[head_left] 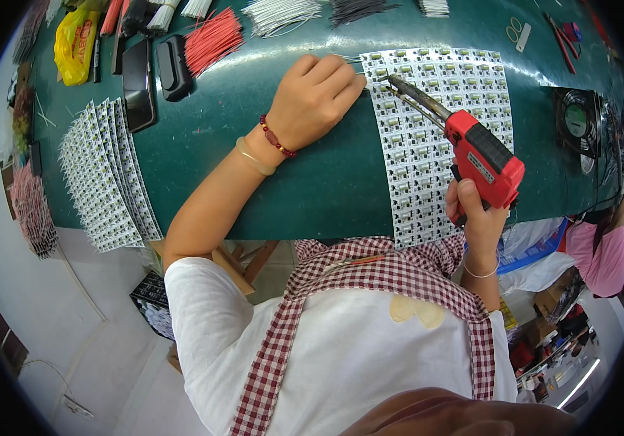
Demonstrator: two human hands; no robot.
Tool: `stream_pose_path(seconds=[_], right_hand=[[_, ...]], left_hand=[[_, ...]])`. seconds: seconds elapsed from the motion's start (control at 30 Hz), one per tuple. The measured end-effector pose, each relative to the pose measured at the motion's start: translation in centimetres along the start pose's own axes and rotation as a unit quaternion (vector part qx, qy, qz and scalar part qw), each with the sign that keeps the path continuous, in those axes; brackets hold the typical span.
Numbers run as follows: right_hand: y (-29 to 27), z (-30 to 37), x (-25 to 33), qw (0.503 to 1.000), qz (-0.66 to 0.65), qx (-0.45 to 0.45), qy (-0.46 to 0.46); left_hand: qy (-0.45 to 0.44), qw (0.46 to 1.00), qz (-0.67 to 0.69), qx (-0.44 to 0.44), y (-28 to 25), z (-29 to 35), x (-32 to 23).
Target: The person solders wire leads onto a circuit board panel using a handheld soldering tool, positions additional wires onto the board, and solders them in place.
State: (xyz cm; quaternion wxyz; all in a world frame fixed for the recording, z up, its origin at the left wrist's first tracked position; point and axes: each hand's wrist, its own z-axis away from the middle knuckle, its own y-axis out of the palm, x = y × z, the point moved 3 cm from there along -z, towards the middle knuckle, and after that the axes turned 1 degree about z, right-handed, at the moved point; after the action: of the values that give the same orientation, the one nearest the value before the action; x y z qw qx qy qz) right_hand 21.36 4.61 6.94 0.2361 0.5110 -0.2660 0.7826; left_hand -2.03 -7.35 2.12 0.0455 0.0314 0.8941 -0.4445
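Note:
My right hand point(477, 211) is wrapped round the grip of a red and black soldering gun point(482, 156). Its long metal tip reaches the upper left part of a white sheet of small circuit boards point(417, 171), close to the sheet's left edge. Beside that edge is my left hand point(317, 94), closed, with its fingertips mostly hidden by the knuckles. Thin pale wires point(349, 58) stick out past its fingers toward the boards. Rows of small components cover the sheet, which hangs slightly over the near table edge.
More board sheets point(105, 174) lie fanned at the left on the green table point(312, 196). Bundles of red wires point(212, 42) and white wires point(279, 14) lie along the back, near a phone point(138, 86) and a black case point(174, 67). A fan point(577, 122) stands right; another person's pink sleeve point(597, 258) is beyond.

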Motion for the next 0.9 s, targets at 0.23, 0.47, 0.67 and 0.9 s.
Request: stream_pose_path(seconds=[0.23, 0.47, 0.67, 0.9], right_hand=[[0.1, 0.1, -0.9, 1.0, 0.02, -0.007, 0.01], [0.0, 0.0, -0.8, 0.999, 0.032, -0.011, 0.029], [0.1, 0.1, -1.1, 0.999, 0.034, -0.006, 0.018], [-0.2, 0.4, -1.1, 1.0, 0.01, -0.007, 0.01]], left_hand=[[0.013, 0.999, 0.008, 0.047, 0.2, 0.3, -0.2], [0.014, 0.999, 0.019, 0.047, 0.3, 0.2, -0.3], [0.011, 0.998, 0.046, 0.052, 0.5, 0.3, -0.2], [0.005, 0.997, 0.054, 0.054, 0.5, 0.3, -0.3]])
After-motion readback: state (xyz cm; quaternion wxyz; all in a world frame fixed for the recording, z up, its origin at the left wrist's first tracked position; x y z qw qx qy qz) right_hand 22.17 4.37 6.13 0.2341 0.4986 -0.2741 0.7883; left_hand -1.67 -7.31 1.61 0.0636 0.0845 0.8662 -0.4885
